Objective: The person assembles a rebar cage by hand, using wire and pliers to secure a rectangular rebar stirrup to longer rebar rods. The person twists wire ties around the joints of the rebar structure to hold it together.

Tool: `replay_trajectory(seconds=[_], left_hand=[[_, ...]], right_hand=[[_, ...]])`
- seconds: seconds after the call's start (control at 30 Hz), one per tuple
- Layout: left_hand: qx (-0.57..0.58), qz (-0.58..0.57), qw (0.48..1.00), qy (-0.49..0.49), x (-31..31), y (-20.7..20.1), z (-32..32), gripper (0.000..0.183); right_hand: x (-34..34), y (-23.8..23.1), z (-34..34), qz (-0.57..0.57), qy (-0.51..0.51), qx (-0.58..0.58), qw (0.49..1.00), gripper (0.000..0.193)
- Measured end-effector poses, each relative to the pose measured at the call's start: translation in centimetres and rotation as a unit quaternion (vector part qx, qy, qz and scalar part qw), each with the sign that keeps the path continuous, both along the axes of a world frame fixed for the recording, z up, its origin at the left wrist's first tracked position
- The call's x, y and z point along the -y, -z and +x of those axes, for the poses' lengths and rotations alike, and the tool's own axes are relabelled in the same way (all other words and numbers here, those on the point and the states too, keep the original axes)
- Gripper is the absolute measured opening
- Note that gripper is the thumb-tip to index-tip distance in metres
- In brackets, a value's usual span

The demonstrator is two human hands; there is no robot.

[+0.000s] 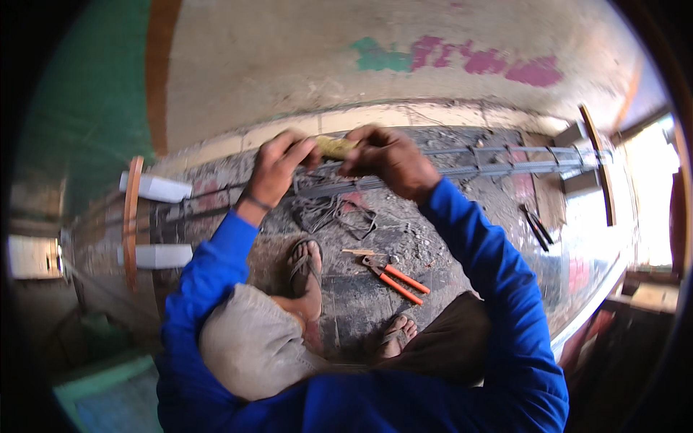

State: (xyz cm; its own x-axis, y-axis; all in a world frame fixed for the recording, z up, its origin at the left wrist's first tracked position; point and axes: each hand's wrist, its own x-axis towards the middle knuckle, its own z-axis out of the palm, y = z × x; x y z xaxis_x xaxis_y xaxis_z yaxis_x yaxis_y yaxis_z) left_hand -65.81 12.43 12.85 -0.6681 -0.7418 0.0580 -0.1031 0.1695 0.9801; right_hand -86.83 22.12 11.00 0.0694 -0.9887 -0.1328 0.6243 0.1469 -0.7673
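Out in front of me, both hands grip a short yellowish strip [336,148], blurred, whose kind I cannot make out. My left hand [278,162] pinches its left end, and my right hand [390,160] has its fingers closed round the right end. The strip is held above a long cage of steel reinforcing bars [498,167] with square ties, which runs across the floor from left to right. Below my hands, a loose tangle of dark tie wire [336,216] lies on the floor. Cutters with orange handles [401,280] rest nearer my feet.
A wooden batten [132,216] with pale blocks [155,256] stands by the cage's left end. Another batten [598,166] crosses its right end. Dark-handled pliers [536,225] lie on the right. Rubble [426,242] litters the floor before the wall [310,50].
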Motion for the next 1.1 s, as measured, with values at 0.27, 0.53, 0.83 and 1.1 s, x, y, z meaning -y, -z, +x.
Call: replay_trajectory(seconds=[0.27,0.53,0.83,1.1], left_hand=[[-0.027,-0.093,0.994,0.056,2.1,1.1,-3.2,0.032],[0.495,-0.172,0.842,0.123,2.8,10.3,-6.9,0.051],[0.409,-0.062,0.888,0.204,5.0,8.5,-6.4,0.051],[0.354,0.000,0.903,0.244,6.2,8.1,-5.4,0.053]], right_hand=[[0.2,-1.3,-4.6,0.008,0.087,-0.019,0.996,0.029],[-0.3,1.1,-7.6,0.078,0.161,-0.076,0.981,0.023],[-1.2,2.6,-7.8,0.080,0.085,-0.267,0.957,0.023],[-1.9,5.4,-8.7,0.093,0.069,-0.358,0.927,0.024]])
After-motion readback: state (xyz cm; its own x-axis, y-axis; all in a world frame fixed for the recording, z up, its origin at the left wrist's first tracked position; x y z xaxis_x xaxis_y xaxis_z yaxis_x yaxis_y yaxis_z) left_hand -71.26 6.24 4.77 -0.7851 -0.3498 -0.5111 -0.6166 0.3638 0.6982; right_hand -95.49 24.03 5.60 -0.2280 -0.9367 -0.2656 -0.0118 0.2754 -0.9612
